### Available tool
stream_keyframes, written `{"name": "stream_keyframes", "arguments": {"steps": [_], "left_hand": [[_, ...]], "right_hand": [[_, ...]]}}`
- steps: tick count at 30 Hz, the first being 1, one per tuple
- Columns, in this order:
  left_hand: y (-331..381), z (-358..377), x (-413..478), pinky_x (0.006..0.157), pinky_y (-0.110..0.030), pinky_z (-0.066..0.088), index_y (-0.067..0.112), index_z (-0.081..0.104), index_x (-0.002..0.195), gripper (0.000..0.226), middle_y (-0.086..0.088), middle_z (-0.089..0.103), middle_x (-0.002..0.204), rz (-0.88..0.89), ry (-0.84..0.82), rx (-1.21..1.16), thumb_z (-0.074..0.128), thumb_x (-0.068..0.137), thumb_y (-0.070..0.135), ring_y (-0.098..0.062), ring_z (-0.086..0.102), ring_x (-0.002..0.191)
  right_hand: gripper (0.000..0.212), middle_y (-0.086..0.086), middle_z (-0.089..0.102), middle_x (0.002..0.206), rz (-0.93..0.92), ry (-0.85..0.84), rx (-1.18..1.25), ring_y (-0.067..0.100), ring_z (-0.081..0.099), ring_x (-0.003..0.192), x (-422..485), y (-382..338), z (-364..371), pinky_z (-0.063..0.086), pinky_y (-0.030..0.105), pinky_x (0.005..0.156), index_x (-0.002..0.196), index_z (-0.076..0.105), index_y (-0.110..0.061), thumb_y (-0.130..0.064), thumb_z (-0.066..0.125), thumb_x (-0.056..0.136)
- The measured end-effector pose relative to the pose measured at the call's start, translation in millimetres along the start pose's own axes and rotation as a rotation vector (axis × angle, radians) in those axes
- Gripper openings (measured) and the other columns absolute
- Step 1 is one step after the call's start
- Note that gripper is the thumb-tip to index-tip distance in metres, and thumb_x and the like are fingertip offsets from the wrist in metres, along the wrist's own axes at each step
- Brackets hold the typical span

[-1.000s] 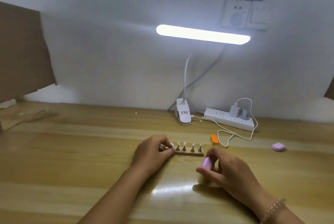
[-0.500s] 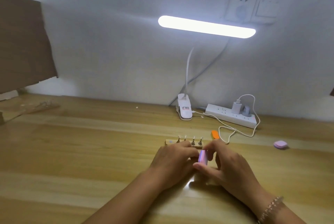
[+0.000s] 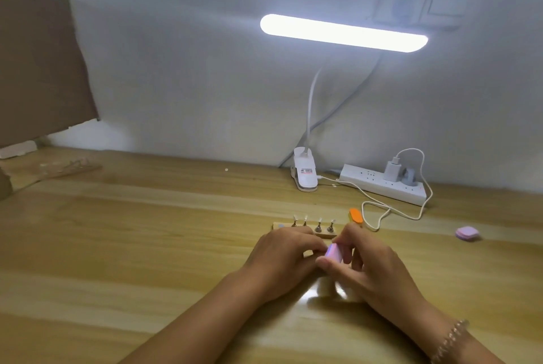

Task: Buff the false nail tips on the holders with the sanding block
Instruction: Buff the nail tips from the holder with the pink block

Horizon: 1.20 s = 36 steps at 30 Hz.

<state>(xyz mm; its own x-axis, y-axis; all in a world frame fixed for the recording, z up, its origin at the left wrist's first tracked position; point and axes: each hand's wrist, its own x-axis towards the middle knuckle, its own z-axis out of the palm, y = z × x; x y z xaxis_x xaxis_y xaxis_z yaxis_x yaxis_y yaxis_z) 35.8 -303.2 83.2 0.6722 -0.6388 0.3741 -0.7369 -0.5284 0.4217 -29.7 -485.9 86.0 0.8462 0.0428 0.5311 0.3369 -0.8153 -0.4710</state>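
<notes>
Your right hand has its grip pinched on the sanding block, thumb under and fingers over, with the pink block held low over the counter just in front of the wooden base. Your left hand is curled with its fingertips brought right up against the block. Whatever its grip encloses is hidden behind the knuckles, so I cannot tell whether you are pinching a holder there or only steadying. By my reading you are early in the job, working on one tip at most. The false nail tips standing on the base are too small to show whether their surfaces are dulled, so treat them as probably yet to be done. Counted: four holders stand upright in a row on the one base, each carrying one pale tip, and a bare spot shows at the base's left end. There is one sanding block in your hand. One orange block lies just behind the base, and one pink pad sits well apart to the right. One clip lamp is lit above, and one power strip carries two plugs.
</notes>
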Motion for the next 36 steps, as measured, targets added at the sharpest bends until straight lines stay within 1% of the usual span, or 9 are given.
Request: {"name": "stream_keyframes", "arguments": {"steps": [3, 7, 12, 18, 24, 27, 30, 34, 36], "left_hand": [[-1.7, 1.9, 0.6, 0.074, -0.033, 0.046, 0.037, 0.072, 0.110, 0.023, 0.010, 0.070, 0.100, -0.007, 0.039, -0.052, 0.055, 0.097, 0.044, -0.009, 0.056, 0.083], [-5.6, 3.2, 0.8, 0.073, -0.034, 0.049, 0.039, 0.070, 0.105, 0.024, 0.017, 0.071, 0.096, -0.040, 0.041, -0.200, 0.055, 0.089, 0.046, -0.001, 0.050, 0.068], [-11.2, 5.7, 4.6, 0.070, -0.034, 0.051, 0.032, 0.074, 0.105, 0.017, 0.016, 0.071, 0.089, -0.090, -0.001, -0.333, 0.059, 0.096, 0.032, -0.004, 0.057, 0.065], [-14.8, 4.6, 6.0, 0.071, -0.031, 0.043, 0.027, 0.073, 0.109, 0.018, 0.010, 0.066, 0.094, -0.133, -0.008, -0.323, 0.057, 0.099, 0.025, -0.005, 0.051, 0.072], [-9.1, 3.0, 3.5, 0.079, -0.033, 0.044, 0.032, 0.070, 0.112, 0.019, 0.010, 0.063, 0.100, -0.127, -0.049, -0.212, 0.056, 0.099, 0.030, -0.008, 0.051, 0.081], [-9.5, 4.1, 3.8, 0.082, -0.033, 0.046, 0.034, 0.068, 0.117, 0.025, 0.011, 0.065, 0.106, -0.125, -0.079, -0.180, 0.053, 0.098, 0.029, -0.010, 0.054, 0.091], [-11.0, 4.3, 5.1, 0.079, -0.032, 0.044, 0.033, 0.069, 0.114, 0.022, 0.011, 0.066, 0.103, -0.118, -0.061, -0.192, 0.053, 0.100, 0.032, -0.007, 0.053, 0.088], [-11.3, 4.7, 4.5, 0.078, -0.031, 0.043, 0.033, 0.069, 0.116, 0.023, 0.010, 0.067, 0.104, -0.118, -0.064, -0.206, 0.053, 0.099, 0.028, -0.006, 0.051, 0.087], [-11.0, 4.3, 5.1, 0.078, -0.031, 0.043, 0.033, 0.070, 0.114, 0.022, 0.013, 0.067, 0.101, -0.125, -0.063, -0.249, 0.053, 0.099, 0.032, -0.008, 0.054, 0.087]], "right_hand": [[0.042, -0.015, 0.061, 0.078, 0.046, 0.036, 0.012, 0.011, 0.056, 0.059, 3.4, 1.4, -1.3, 0.046, 0.032, 0.055, 0.087, 0.056, -0.031, -0.071, 0.054, 0.075], [0.041, -0.018, 0.057, 0.096, -0.100, -0.018, 0.012, 0.009, 0.059, 0.067, -1.7, -7.8, 0.0, 0.052, 0.029, 0.059, 0.114, 0.065, -0.031, -0.056, 0.066, 0.082], [0.047, -0.021, 0.055, 0.101, -0.089, -0.025, 0.009, 0.008, 0.058, 0.075, -2.1, -8.7, -2.5, 0.051, 0.029, 0.069, 0.133, 0.059, -0.032, -0.054, 0.045, 0.093], [0.038, -0.021, 0.059, 0.096, -0.121, -0.004, -0.072, 0.007, 0.056, 0.070, -5.7, -5.8, -2.7, 0.053, 0.031, 0.057, 0.122, 0.060, -0.028, -0.037, 0.069, 0.087], [0.037, -0.018, 0.062, 0.097, -0.040, 0.067, -0.075, 0.006, 0.060, 0.069, -2.2, -1.5, -3.6, 0.055, 0.035, 0.060, 0.116, 0.063, -0.027, -0.040, 0.073, 0.082], [0.038, -0.021, 0.059, 0.100, -0.132, -0.009, -0.117, 0.002, 0.059, 0.068, -6.6, -6.2, -2.4, 0.055, 0.030, 0.055, 0.117, 0.062, -0.031, -0.048, 0.067, 0.083], [0.037, -0.021, 0.061, 0.099, -0.026, 0.040, -0.082, 0.005, 0.060, 0.069, -1.7, -2.5, -3.7, 0.055, 0.035, 0.060, 0.116, 0.063, -0.029, -0.043, 0.071, 0.082], [0.036, -0.020, 0.060, 0.102, -0.117, -0.009, -0.088, 0.005, 0.059, 0.065, -5.5, -6.9, -2.6, 0.054, 0.032, 0.055, 0.114, 0.063, -0.029, -0.048, 0.066, 0.084], [0.034, -0.021, 0.062, 0.100, -0.043, 0.022, -0.038, 0.006, 0.060, 0.064, -2.8, -3.7, -3.8, 0.054, 0.034, 0.059, 0.111, 0.064, -0.030, -0.049, 0.068, 0.082]]}}
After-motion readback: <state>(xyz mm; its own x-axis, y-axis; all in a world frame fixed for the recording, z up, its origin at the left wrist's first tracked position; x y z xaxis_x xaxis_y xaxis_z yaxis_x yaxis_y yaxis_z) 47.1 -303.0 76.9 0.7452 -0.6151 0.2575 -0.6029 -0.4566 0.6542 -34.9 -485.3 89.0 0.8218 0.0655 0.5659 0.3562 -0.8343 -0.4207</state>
